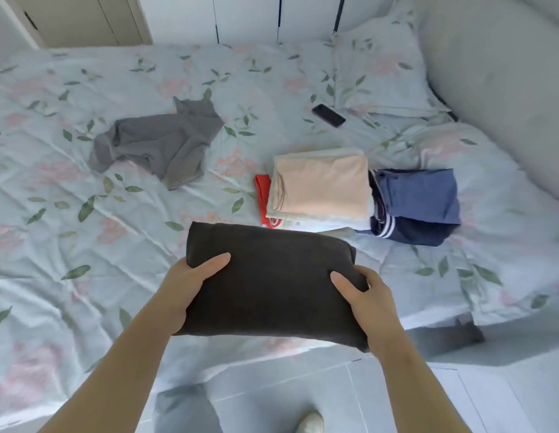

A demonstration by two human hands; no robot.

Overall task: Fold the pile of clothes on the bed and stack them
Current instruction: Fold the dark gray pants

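Note:
A folded dark grey garment point(272, 282) is held above the near edge of the bed. My left hand point(190, 279) grips its left end, thumb on top. My right hand point(362, 292) grips its right end the same way. Just beyond it lies a stack of folded clothes topped by a peach piece point(322, 185), with a red item point(262, 189) sticking out at its left. A folded blue and navy garment point(419, 204) sits right of that stack. An unfolded light grey garment point(159, 145) lies crumpled farther left on the bed.
The floral bedsheet point(68, 214) covers the bed. A black phone point(329, 115) lies near the pillow point(381, 67) at the back right. A padded headboard point(497, 89) runs along the right. Tiled floor point(397, 398) and my shoe point(309, 423) show below.

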